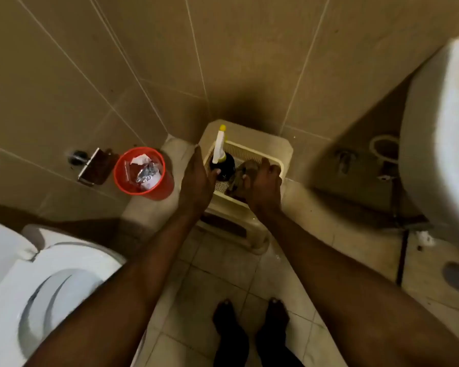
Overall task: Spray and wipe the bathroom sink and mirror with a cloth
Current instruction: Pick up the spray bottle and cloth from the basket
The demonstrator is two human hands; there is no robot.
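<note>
A cream plastic stool stands on the tiled floor in the corner by the tiled wall, and a cream perforated basket sits on its top. At the left end of the basket a dark spray bottle stands upright, with a white trigger head and a yellow nozzle tip. A small pale mark shows low on the bottle, too blurred to read; no brand or label can be made out.

The left hand is beside the bottle at the basket's left edge, fingers held fairly straight, with the thumb tip touching the bottle's dark body; it has not closed round it. The right hand reaches into the right half of the basket, its fingers curled down onto a crumpled brownish cloth lying there, which it grips.

The white sink hangs at the right edge of the view, well apart from the stool. Left of the stool a red bin holds crumpled paper and foil, and a metal paper holder is fixed to the wall beyond it. A white toilet fills the lower left. Two bare feet stand on the floor before the stool.
</note>
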